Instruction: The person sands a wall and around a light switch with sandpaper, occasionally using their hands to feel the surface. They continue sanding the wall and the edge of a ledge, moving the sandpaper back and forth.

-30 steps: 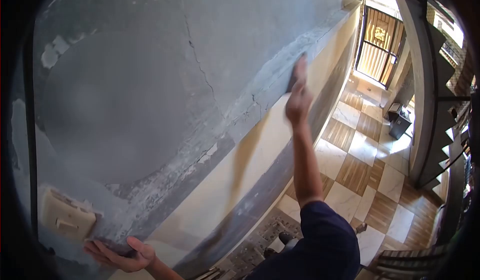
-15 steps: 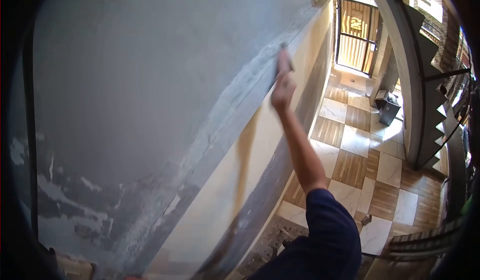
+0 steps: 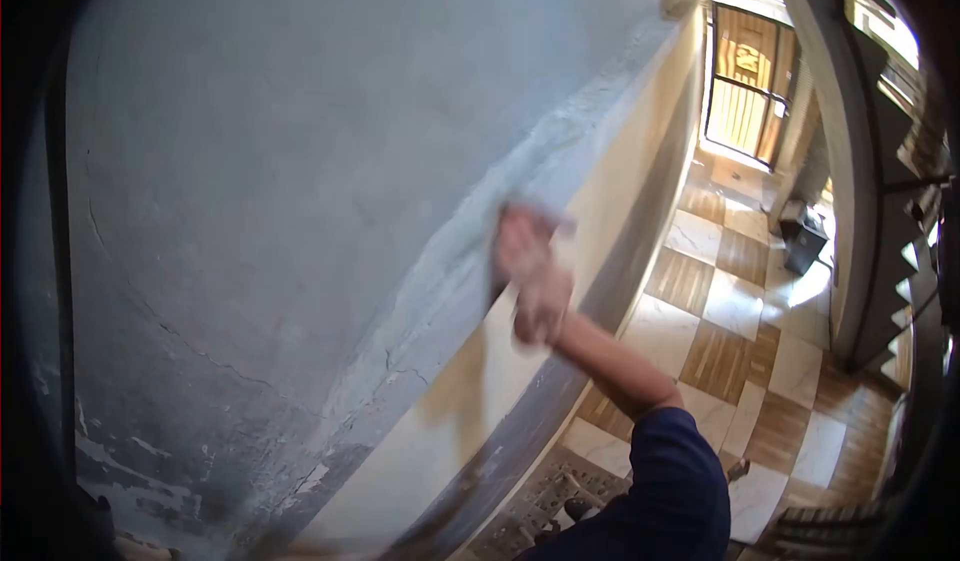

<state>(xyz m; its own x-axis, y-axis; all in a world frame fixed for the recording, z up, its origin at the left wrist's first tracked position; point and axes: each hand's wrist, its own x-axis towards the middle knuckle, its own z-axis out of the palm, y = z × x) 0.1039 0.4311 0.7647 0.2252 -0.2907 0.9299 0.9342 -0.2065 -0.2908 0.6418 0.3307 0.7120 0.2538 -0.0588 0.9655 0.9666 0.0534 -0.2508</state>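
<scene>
My right hand [image 3: 535,266], smeared by motion, is closed round something I cannot make out, at the grey wall [image 3: 300,141]. A blurred edge of that object shows beside the fingers. The hand is over the pale, rough band [image 3: 450,251] that runs diagonally across the wall, just above the cream strip [image 3: 440,411]. Cracks and peeling patches mark the lower left of the wall. A dark blue sleeve covers my upper arm. My left hand is out of view.
Beyond the wall lies a floor of wood-look and white tiles [image 3: 733,298]. A metal gate [image 3: 745,86] stands at the far end, with a dark bin [image 3: 803,246] nearer. Stairs [image 3: 875,261] rise at the right. A perforated grey slab [image 3: 545,501] lies at the wall's foot.
My right hand has moved down and left along the pale band, and its elbow is more bent. The view has shifted, so the gate and floor appear further right and lower.
</scene>
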